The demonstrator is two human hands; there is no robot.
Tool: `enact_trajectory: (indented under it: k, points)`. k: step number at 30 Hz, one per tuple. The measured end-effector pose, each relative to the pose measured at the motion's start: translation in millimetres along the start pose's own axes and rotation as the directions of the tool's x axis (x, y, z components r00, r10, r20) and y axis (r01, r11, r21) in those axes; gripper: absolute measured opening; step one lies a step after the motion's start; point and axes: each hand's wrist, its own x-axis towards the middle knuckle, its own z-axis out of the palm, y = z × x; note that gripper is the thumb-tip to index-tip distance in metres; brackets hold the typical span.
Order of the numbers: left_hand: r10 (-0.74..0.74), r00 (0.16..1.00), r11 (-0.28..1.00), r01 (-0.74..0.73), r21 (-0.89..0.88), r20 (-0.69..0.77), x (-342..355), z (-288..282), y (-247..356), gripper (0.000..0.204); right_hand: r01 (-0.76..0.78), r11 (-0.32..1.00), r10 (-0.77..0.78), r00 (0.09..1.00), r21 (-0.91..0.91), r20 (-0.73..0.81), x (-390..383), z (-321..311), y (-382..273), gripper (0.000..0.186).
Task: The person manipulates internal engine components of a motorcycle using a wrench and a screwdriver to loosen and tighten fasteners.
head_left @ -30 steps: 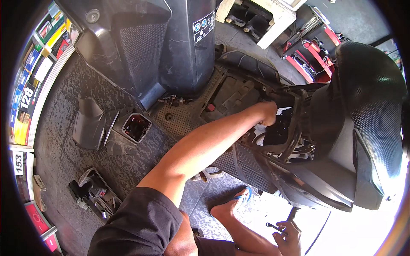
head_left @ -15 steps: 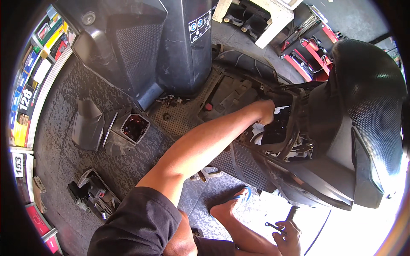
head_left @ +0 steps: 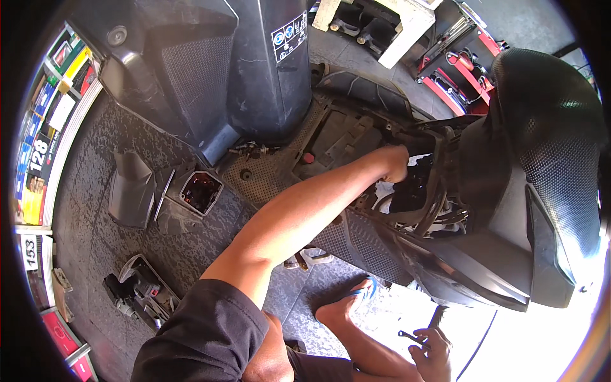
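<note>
My left arm stretches across the scooter's floorboard (head_left: 258, 172). My left hand (head_left: 396, 164) is at the opening ahead of the seat, closed with its fingers curled down; its fingertips and anything in them are hidden. Dark engine parts (head_left: 417, 184) and a pale patch lie beside it inside the opening. Low at the right, apart from the scooter, my right hand (head_left: 434, 351) is closed around a slim dark wrench (head_left: 408, 335), whose ring-like end sticks out to the left.
The black seat (head_left: 547, 121) rises at right, the front shield (head_left: 191, 70) at upper left. Removed panels (head_left: 130, 191), an open housing (head_left: 202, 192) and a tray of parts (head_left: 149, 290) lie on the floor. Shelves line the left; a red tool cart (head_left: 461, 76) stands behind.
The view has shifted slightly. My left hand stays at the same opening, and my right hand still holds the wrench with barely any movement.
</note>
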Motion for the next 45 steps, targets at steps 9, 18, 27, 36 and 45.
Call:
enact_trajectory:
  k: [9, 18, 27, 36, 45]
  points:
    - [-0.331, 0.913, 0.928, 0.267, 0.261, 0.241, 34, 7, -13, 0.021, 0.070, 0.998, -0.070, 0.998, -0.007, 0.000, 5, 2, -6, 0.032]
    - [-0.065, 0.994, 0.990, 0.053, -0.132, -0.090, -53, -34, 50, 0.046, -0.006, 0.998, 0.006, 1.000, -0.058, -0.002, 2, -3, -15, 0.032]
    - [0.348, 0.793, 0.857, -0.485, -0.173, -0.500, -86, -35, 72, 0.026, -0.008, 0.997, 0.011, 0.999, -0.077, 0.032, 6, -4, -14, 0.031]
    - [0.392, 0.801, 0.877, -0.474, -0.079, -0.452, -81, -29, 77, 0.024, -0.013, 0.999, 0.014, 1.000, -0.030, 0.013, 3, -2, -8, 0.032]
    - [0.401, 0.792, 0.874, -0.481, -0.068, -0.460, -82, -29, 78, 0.020, -0.016, 0.998, 0.017, 1.000, -0.053, 0.011, 2, -1, -3, 0.033]
